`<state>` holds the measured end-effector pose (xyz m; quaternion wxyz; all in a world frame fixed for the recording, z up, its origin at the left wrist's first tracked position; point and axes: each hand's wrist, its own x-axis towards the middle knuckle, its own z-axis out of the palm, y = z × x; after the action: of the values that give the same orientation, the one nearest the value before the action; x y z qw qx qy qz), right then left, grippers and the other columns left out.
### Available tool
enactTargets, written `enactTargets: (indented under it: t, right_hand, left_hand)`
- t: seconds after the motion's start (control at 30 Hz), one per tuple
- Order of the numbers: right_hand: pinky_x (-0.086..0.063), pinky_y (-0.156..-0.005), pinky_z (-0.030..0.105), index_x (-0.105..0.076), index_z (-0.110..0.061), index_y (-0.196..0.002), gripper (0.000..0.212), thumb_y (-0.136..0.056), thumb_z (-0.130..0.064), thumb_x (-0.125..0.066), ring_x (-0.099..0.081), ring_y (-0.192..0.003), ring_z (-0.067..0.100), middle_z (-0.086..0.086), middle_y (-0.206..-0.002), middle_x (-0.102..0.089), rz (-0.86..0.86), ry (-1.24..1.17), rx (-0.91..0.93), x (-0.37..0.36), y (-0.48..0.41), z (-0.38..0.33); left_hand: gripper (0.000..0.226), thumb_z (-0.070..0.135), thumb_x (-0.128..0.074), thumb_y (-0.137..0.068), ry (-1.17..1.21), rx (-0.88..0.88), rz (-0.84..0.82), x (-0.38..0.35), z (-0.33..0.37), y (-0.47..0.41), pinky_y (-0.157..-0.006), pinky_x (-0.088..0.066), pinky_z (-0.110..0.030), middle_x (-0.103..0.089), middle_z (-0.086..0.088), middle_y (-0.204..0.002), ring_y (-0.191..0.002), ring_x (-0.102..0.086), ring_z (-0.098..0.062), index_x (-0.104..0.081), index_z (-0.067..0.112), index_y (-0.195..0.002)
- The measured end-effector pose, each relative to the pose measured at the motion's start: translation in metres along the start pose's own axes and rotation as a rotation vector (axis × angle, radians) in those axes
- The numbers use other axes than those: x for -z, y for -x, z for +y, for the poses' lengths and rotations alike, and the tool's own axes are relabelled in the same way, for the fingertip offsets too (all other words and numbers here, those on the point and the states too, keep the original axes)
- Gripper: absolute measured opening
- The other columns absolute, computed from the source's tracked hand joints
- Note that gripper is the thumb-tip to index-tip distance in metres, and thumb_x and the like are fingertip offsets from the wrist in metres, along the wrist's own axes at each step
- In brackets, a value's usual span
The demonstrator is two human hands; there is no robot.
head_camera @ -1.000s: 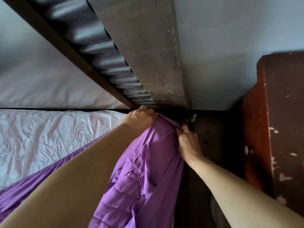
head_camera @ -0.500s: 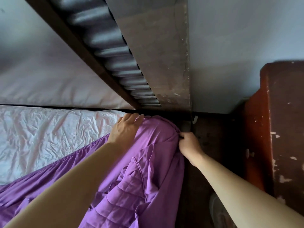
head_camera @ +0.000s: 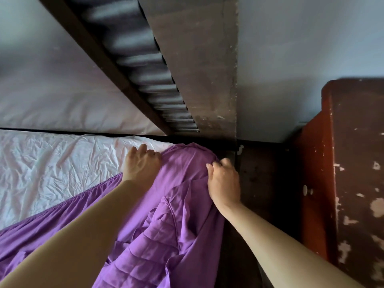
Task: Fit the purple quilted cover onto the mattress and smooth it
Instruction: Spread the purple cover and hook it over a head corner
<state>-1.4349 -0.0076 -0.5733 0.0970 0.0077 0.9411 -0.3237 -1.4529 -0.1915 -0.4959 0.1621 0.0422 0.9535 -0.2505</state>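
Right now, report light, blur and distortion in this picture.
Head view: dim, soft light, no glare, white mattress brightest, floor beside the cabinet darkest; head view: overhead slats blurred, purple cover sharp; head view: wide-angle lens slants the post.

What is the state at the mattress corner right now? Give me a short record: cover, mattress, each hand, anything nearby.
purple cover: pulled over the far corner; quilted part bunched nearer the camera
mattress: white, wrinkled, largely uncovered on the left
left hand: fingers curled on the cover's gathered hem at the corner
right hand: fingers pinch the cover on the corner's right side
nearby: chipped brown cabinet on the right; dark bed post behind the corner
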Motion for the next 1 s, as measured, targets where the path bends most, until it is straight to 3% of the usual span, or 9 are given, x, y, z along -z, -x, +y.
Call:
enactTargets:
  t: [0.1, 0.23, 0.33, 0.37, 0.5, 0.67, 0.77, 0.9, 1.0]
  right_hand:
    - [-0.047, -0.063, 0.038, -0.068, -0.008, -0.074, 0.019, -0.087, -0.020, -0.063, -0.059, -0.068, 0.028, 0.008, -0.080, -0.059, 0.068, 0.081, 0.003, -0.001, 0.001, 0.002]
    - [-0.039, -0.070, 0.041, -0.070, -0.014, -0.070, 0.016, -0.084, -0.021, -0.066, -0.056, -0.073, 0.026, 0.004, -0.080, -0.061, 0.106, 0.272, 0.069, -0.001, -0.005, 0.008]
    - [-0.030, -0.072, 0.040, -0.068, -0.015, -0.064, 0.012, -0.076, -0.014, -0.069, -0.054, -0.072, 0.029, 0.004, -0.077, -0.060, 0.100, 0.383, 0.104, 0.000, -0.015, 0.021]
    - [-0.028, -0.071, 0.040, -0.068, -0.015, -0.064, 0.012, -0.076, -0.013, -0.068, -0.054, -0.073, 0.030, 0.004, -0.077, -0.060, 0.092, 0.404, 0.091, -0.002, -0.019, 0.025]
    - [-0.030, -0.077, 0.041, -0.072, -0.016, -0.080, 0.022, -0.083, -0.013, -0.050, -0.054, -0.086, 0.031, 0.007, -0.089, -0.064, -0.040, 0.472, 0.006, -0.002, -0.033, 0.037]
    - [-0.030, -0.092, 0.040, -0.067, -0.019, -0.104, 0.030, -0.095, -0.016, -0.038, -0.052, -0.108, 0.028, 0.005, -0.111, -0.063, -0.209, 0.387, -0.109, -0.007, -0.040, 0.037]
    - [-0.030, -0.098, 0.041, -0.064, -0.014, -0.107, 0.030, -0.097, -0.018, -0.036, -0.053, -0.113, 0.028, 0.008, -0.116, -0.063, -0.259, 0.224, -0.250, 0.000, -0.041, 0.029]
    - [-0.034, -0.092, 0.040, -0.062, -0.013, -0.110, 0.032, -0.099, -0.031, -0.038, -0.056, -0.110, 0.029, 0.009, -0.115, -0.063, -0.220, 0.202, -0.260, 0.010, -0.028, 0.018]
    - [-0.034, -0.092, 0.042, -0.060, -0.013, -0.111, 0.030, -0.099, -0.031, -0.039, -0.055, -0.111, 0.030, 0.010, -0.117, -0.061, -0.180, 0.161, -0.269, 0.015, -0.019, 0.011]
  left_hand:
    - [0.036, 0.032, -0.033, -0.095, 0.095, 0.075, -0.011, 0.003, 0.003, -0.005, -0.079, -0.043, -0.035, -0.068, -0.005, -0.093, -0.094, -0.059, -0.026, -0.064, 0.012, -0.095]
    - [0.033, 0.036, -0.032, -0.099, 0.263, 0.208, -0.024, -0.003, 0.009, -0.016, -0.061, -0.040, -0.036, -0.062, -0.010, -0.097, -0.086, -0.065, -0.034, -0.051, 0.009, -0.100]
    - [0.010, 0.013, -0.045, -0.095, 0.192, 0.204, 0.010, 0.001, 0.013, -0.030, -0.056, -0.042, -0.037, -0.060, -0.010, -0.097, -0.085, -0.066, -0.037, -0.047, 0.007, -0.103]
    - [0.015, 0.004, -0.046, -0.092, 0.178, 0.214, 0.000, 0.002, 0.012, -0.035, -0.057, -0.043, -0.038, -0.059, -0.011, -0.099, -0.085, -0.066, -0.037, -0.046, 0.006, -0.106]
    - [0.032, -0.014, -0.045, -0.078, 0.228, 0.167, 0.056, -0.004, 0.011, -0.041, -0.057, -0.047, -0.039, -0.058, -0.016, -0.094, -0.080, -0.066, -0.038, -0.048, 0.002, -0.105]
    - [0.047, -0.025, -0.064, -0.043, 0.265, 0.017, 0.211, -0.015, 0.007, -0.023, -0.038, -0.045, -0.030, -0.060, -0.014, -0.072, -0.050, -0.062, -0.032, -0.059, 0.002, -0.081]
    - [0.049, -0.023, -0.063, -0.046, 0.316, -0.046, 0.216, -0.022, 0.003, -0.002, -0.042, -0.049, -0.027, -0.061, -0.013, -0.088, -0.055, -0.063, -0.027, -0.061, 0.001, -0.090]
    - [0.046, -0.020, -0.066, -0.059, 0.397, -0.047, 0.160, -0.044, -0.014, 0.026, -0.054, -0.056, -0.031, -0.060, -0.011, -0.104, -0.068, -0.066, -0.024, -0.062, 0.004, -0.097]
    - [0.036, -0.005, -0.069, -0.071, 0.358, -0.018, 0.136, -0.067, -0.036, 0.042, -0.062, -0.058, -0.034, -0.061, -0.009, -0.107, -0.080, -0.066, -0.024, -0.064, 0.007, -0.104]
